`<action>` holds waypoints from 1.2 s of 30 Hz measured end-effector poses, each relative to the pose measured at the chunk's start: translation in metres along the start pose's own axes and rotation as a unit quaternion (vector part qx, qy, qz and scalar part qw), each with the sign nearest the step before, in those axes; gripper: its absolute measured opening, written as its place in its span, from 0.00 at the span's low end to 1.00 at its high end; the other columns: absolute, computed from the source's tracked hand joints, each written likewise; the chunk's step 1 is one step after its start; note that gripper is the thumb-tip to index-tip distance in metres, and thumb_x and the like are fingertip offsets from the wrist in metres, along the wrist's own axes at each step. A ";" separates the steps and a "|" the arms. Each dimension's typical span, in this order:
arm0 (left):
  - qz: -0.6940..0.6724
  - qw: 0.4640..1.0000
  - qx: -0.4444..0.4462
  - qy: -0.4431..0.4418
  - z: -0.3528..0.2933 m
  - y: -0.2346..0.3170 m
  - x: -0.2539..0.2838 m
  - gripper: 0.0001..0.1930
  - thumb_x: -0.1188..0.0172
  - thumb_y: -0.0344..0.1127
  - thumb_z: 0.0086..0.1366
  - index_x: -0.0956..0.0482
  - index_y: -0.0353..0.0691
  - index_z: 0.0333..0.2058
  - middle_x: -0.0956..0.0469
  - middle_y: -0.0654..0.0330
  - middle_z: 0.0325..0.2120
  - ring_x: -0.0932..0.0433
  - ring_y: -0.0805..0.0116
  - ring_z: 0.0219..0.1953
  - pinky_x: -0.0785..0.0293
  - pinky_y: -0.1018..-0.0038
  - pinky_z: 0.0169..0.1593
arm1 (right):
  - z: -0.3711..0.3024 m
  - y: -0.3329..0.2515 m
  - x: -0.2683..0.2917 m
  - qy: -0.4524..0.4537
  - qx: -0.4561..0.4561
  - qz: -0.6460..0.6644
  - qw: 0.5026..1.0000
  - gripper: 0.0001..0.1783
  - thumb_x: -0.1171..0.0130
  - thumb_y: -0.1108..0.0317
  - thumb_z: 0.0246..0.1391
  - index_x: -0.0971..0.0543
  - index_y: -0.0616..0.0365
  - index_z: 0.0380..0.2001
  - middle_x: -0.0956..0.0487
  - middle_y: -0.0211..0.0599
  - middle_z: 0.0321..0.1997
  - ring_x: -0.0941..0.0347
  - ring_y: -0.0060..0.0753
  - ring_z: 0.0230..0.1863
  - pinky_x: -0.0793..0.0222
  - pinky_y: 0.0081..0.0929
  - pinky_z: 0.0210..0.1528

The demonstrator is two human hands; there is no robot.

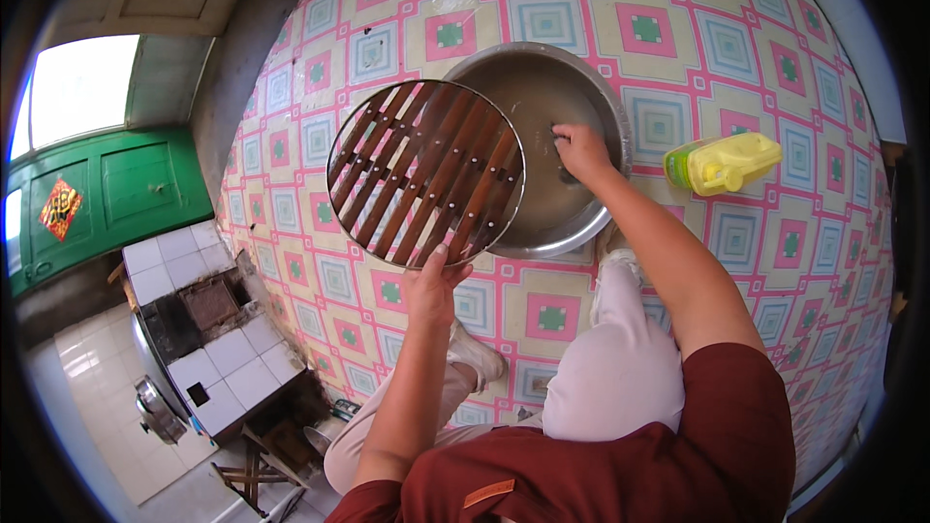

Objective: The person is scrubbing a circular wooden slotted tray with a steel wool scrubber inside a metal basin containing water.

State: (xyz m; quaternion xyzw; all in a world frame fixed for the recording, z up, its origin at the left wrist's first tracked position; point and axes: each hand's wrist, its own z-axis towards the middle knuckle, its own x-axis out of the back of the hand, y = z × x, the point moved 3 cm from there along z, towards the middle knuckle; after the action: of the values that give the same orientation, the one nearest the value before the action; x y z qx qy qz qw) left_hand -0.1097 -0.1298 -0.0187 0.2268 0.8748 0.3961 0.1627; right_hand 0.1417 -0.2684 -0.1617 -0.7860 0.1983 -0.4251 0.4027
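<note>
My left hand (433, 292) grips the near rim of a round steamer rack (441, 179), made of dark brown slats inside a thin metal ring. The rack is held up over the left part of a wide metal basin (615, 102) and hides that side of it. Murky water (538, 199) lies in the basin. Over the water, toward the basin's right side, my right hand (583, 153) is closed. A small dark bit shows at its fingertips, too little to name.
A yellow jug (751, 160) with a green label lies on its side right of the basin. Pink patterned covering (552, 320) spreads over the floor. At the left stand a white-tiled stove (228, 378), a metal pot (160, 412) and green cabinet doors (140, 184). My knees are close to the basin.
</note>
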 end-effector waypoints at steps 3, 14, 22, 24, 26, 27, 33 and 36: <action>0.002 1.000 -0.001 -0.002 0.001 -0.001 0.001 0.15 0.46 0.32 0.62 0.29 0.35 0.47 0.21 0.53 0.36 0.19 0.65 0.35 0.20 0.74 0.31 | -0.008 -0.048 0.008 0.064 0.131 0.072 0.987 0.13 0.48 0.71 0.47 0.19 0.53 0.37 0.23 0.43 0.40 0.27 0.48 0.42 0.31 0.38 0.46; 0.018 1.000 -0.009 -0.002 -0.002 -0.001 -0.004 0.15 0.45 0.33 0.60 0.28 0.35 0.46 0.20 0.52 0.36 0.19 0.63 0.35 0.20 0.73 0.33 | -0.104 -0.113 -0.035 -0.069 0.398 -0.186 0.896 0.11 0.48 0.68 0.44 0.23 0.53 0.34 0.31 0.35 0.36 0.34 0.38 0.41 0.31 0.34 0.39; 0.022 1.000 -0.011 0.005 -0.005 0.001 -0.005 0.14 0.45 0.32 0.60 0.27 0.37 0.45 0.20 0.53 0.36 0.19 0.64 0.35 0.19 0.74 0.32 | -0.107 -0.108 -0.033 -0.067 0.412 -0.178 0.891 0.14 0.49 0.71 0.44 0.24 0.51 0.37 0.30 0.33 0.34 0.33 0.38 0.38 0.32 0.33 0.35; 0.025 1.000 -0.005 0.009 -0.004 0.000 -0.001 0.15 0.45 0.32 0.60 0.28 0.37 0.45 0.20 0.53 0.37 0.19 0.63 0.36 0.20 0.74 0.31 | -0.122 -0.120 -0.036 -0.085 0.451 -0.159 0.874 0.13 0.49 0.70 0.43 0.24 0.51 0.36 0.31 0.32 0.34 0.33 0.37 0.38 0.32 0.33 0.36; 0.032 0.999 -0.004 0.004 -0.003 -0.001 0.001 0.15 0.46 0.32 0.60 0.28 0.35 0.46 0.21 0.51 0.37 0.19 0.63 0.36 0.20 0.74 0.31 | -0.126 -0.123 -0.037 -0.072 0.487 -0.143 0.859 0.11 0.49 0.68 0.43 0.25 0.50 0.34 0.32 0.31 0.33 0.34 0.36 0.40 0.31 0.32 0.37; 0.037 0.999 -0.005 0.005 -0.004 -0.002 0.002 0.15 0.46 0.31 0.60 0.29 0.35 0.46 0.21 0.51 0.38 0.19 0.63 0.36 0.20 0.74 0.31 | -0.112 -0.114 -0.036 -0.063 0.474 -0.163 0.863 0.11 0.48 0.68 0.43 0.25 0.48 0.34 0.31 0.31 0.34 0.33 0.35 0.41 0.32 0.31 0.38; 0.032 0.999 -0.009 0.002 -0.004 0.001 0.000 0.17 0.47 0.32 0.61 0.31 0.34 0.48 0.21 0.49 0.37 0.19 0.62 0.36 0.20 0.73 0.31 | -0.019 -0.046 -0.004 0.013 0.246 -0.230 0.942 0.11 0.51 0.72 0.48 0.22 0.48 0.35 0.30 0.32 0.37 0.32 0.40 0.43 0.30 0.36 0.40; 0.032 0.999 -0.009 -0.004 -0.002 0.000 0.005 0.16 0.47 0.32 0.62 0.30 0.34 0.48 0.21 0.53 0.38 0.20 0.64 0.37 0.21 0.74 0.32 | -0.009 -0.036 0.020 0.146 0.166 -0.166 0.961 0.13 0.51 0.72 0.50 0.20 0.46 0.36 0.27 0.34 0.37 0.30 0.42 0.41 0.30 0.38 0.41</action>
State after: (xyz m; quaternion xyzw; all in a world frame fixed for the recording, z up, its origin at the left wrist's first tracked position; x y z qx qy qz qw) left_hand -0.1142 -0.1281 -0.0177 0.2548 0.8629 0.4077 0.1556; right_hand 0.1440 -0.2640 -0.1195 -0.6591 0.0482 -0.6232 0.4182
